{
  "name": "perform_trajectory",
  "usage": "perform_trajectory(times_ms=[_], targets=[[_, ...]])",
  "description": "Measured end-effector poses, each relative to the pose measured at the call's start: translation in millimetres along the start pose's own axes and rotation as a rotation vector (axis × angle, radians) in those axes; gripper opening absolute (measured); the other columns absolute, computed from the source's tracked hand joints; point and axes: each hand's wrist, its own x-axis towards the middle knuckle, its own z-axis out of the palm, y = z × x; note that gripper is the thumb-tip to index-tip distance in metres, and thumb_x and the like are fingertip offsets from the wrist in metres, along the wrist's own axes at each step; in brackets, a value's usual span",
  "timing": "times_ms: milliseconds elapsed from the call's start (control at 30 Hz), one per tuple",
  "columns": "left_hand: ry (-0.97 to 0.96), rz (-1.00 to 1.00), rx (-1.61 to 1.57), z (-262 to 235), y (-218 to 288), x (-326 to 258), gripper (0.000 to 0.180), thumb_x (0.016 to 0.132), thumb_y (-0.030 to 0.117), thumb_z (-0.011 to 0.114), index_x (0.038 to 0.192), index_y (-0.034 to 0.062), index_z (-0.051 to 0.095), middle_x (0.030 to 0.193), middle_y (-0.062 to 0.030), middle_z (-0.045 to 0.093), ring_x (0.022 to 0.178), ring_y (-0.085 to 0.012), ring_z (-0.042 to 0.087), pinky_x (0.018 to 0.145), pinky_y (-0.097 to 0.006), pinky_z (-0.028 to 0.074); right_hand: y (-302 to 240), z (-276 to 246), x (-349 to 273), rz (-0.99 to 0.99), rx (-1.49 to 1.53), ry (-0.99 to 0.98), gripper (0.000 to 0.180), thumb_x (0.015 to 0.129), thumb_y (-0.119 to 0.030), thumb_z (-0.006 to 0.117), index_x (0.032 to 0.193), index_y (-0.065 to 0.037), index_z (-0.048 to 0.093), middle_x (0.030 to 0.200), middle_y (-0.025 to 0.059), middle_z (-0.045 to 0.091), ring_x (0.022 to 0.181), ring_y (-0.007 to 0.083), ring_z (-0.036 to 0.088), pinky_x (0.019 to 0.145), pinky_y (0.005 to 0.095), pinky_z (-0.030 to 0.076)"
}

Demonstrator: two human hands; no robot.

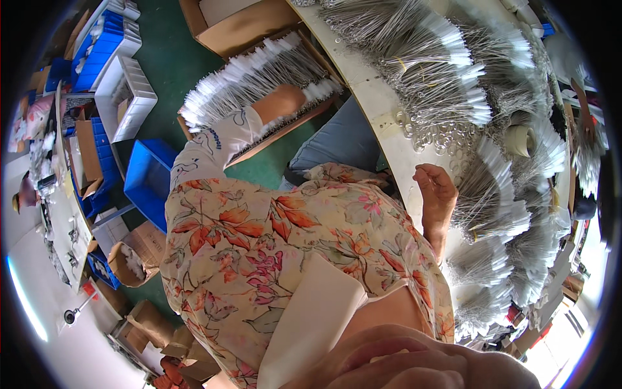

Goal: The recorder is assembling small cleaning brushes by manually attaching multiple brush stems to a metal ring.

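My left hand (285,102) reaches into a long cardboard box (249,153) filled with rows of thin wire-handled brushes (243,81) with white bristle heads. Its fingers are hidden among the brushes, so what they hold does not show. Above the edge of the white table, my right hand (438,193) is raised with loosely bent fingers apart and nothing visible in them. Close by lie the looped wire ends (440,135) of brushes. Large bundles of similar brushes (447,71) are heaped over the table.
The white table (372,104) curves along my right side. A roll of pale tape (519,141) stands among the bundles. Behind the filled box is an open carton (243,26). At left are a blue bin (150,178), a white crate (133,97) and a carton (139,253) on the green floor.
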Motion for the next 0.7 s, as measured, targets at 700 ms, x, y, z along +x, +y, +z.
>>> perform_trajectory(times_ms=[700], targets=[[0.594,0.452,-0.825,-426.2,83.4,169.9,0.022,0.089,0.022,0.051,0.097,0.0044,0.060,0.079,-0.0062,0.062,0.068,-0.0113,0.059,0.060,-0.025,0.048,-30.9,-184.9,-14.1,-0.182,0.016,0.485,0.011,0.080,-0.005,0.062,0.089,0.000,0.063,0.081,0.0028,0.063,0.077,0.0083,0.057,0.072,0.0217,0.044]])
